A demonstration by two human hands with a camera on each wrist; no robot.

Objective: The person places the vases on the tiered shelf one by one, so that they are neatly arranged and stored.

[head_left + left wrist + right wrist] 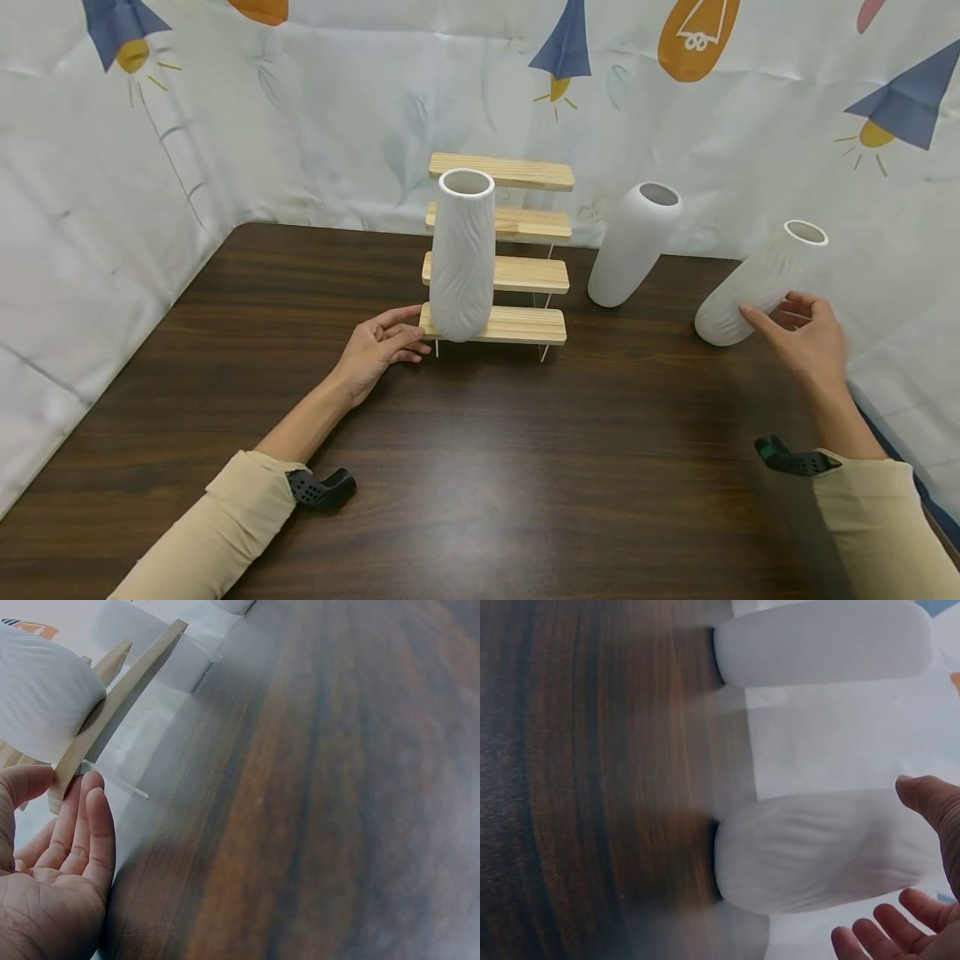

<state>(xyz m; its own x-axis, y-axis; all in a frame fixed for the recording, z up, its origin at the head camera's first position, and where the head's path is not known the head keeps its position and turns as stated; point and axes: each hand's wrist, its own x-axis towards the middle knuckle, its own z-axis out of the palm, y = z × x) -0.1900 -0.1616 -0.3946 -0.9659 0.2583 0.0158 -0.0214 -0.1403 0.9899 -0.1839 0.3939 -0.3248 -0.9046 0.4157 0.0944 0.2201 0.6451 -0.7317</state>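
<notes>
A tiered display stand (525, 325) with pale wooden shelves and clear supports stands mid-table. On its lowest shelf is an upright white vase (462, 258) with wavy relief. My left hand (378, 346) pinches the shelf's left end, thumb above and fingers beneath, as the left wrist view shows. At the right, my right hand (806, 333) is around the side of another ridged white vase (817, 851), thumb and fingers spread apart. Whether it touches that vase is hard to tell. Between stand and right hand is a smoother white vase (633, 246).
The dark wood-grain table (465, 483) stretches out in front of the stand. A white printed cloth (337, 108) hangs behind and along the sides, close to the back vases. Black wrist straps (322, 489) are on both forearms.
</notes>
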